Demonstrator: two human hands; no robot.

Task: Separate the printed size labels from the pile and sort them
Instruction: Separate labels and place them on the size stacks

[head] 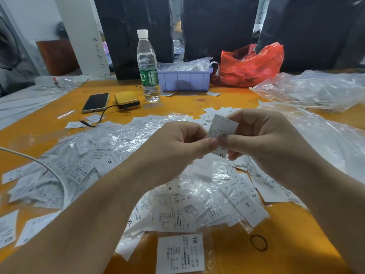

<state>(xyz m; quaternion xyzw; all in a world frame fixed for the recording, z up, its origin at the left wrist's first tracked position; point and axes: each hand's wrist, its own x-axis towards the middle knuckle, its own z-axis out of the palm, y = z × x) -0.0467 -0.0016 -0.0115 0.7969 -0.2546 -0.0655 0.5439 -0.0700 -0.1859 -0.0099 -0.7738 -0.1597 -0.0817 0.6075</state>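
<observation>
A wide pile of white printed size labels point(110, 155) lies over clear plastic on the orange table point(286, 244); XL, S and XS marks show on several. Above the pile, my left hand point(177, 147) and my right hand point(260, 139) meet, thumbs touching. Between them they pinch a white XL label point(222, 127), held upright, its XL mark below my right thumb. One XL label in a clear sleeve point(180, 254) lies alone near the front edge.
A water bottle point(148, 66), a phone point(95, 102) and a yellow power bank point(126, 99) stand behind the pile. A lilac bin point(184, 80) and red bag point(250, 66) sit at the back. Clear bags point(316, 89) lie right. A rubber band point(258, 242) lies front right. A white cable point(49, 171) crosses left.
</observation>
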